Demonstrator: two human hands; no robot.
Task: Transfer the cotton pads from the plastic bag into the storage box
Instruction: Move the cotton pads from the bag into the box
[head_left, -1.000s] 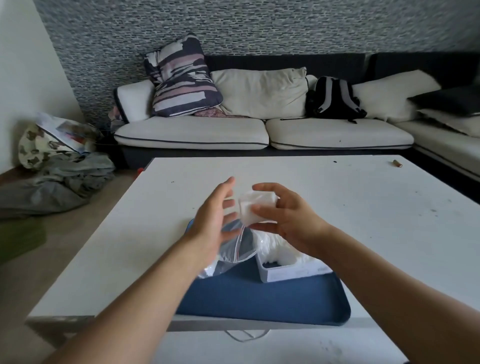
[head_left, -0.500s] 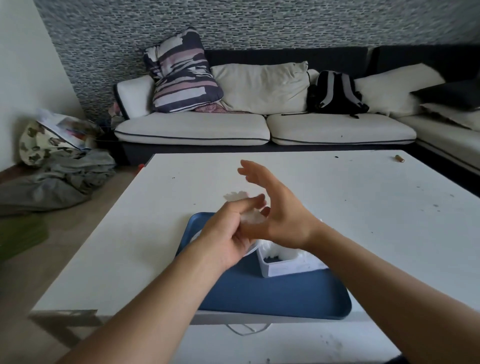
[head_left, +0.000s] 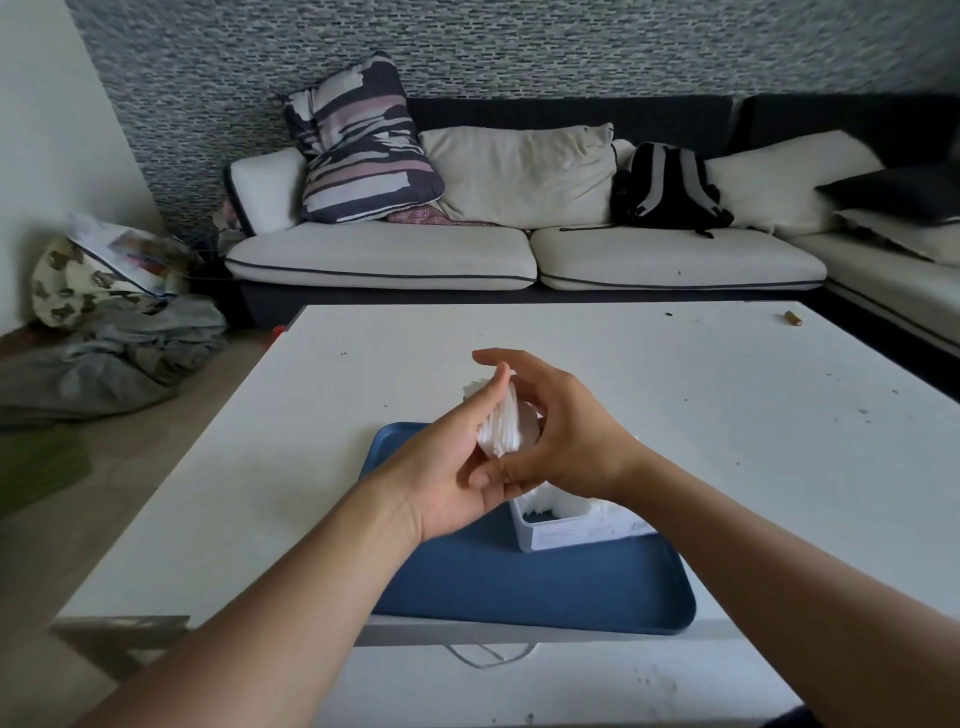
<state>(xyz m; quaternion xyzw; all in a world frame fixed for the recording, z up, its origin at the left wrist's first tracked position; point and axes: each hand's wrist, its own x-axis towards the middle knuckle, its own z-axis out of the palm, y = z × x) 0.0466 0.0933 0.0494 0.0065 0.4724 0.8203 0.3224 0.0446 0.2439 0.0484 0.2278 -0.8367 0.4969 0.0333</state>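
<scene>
Above the white rectangular plastic storage box (head_left: 576, 530), a stack of white cotton pads (head_left: 501, 426) is gripped between left hand (head_left: 452, 467) and right hand (head_left: 566, 436) — loose pressure could scatter pads onto the blue tray (head_left: 545, 592).

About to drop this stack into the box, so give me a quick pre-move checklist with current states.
1. Stack of cotton pads held between left hand and right hand: ok.
2. Storage box open at the top: ok.
3. Room left in the box: cannot tell, pads already inside, hands cover most of it.
4. Box sitting on the blue tray: ok.
5. Stack above the box opening: not ok, it looks beyond the far edge.
6. Plastic bag emptied: cannot tell, out of sight.
</scene>
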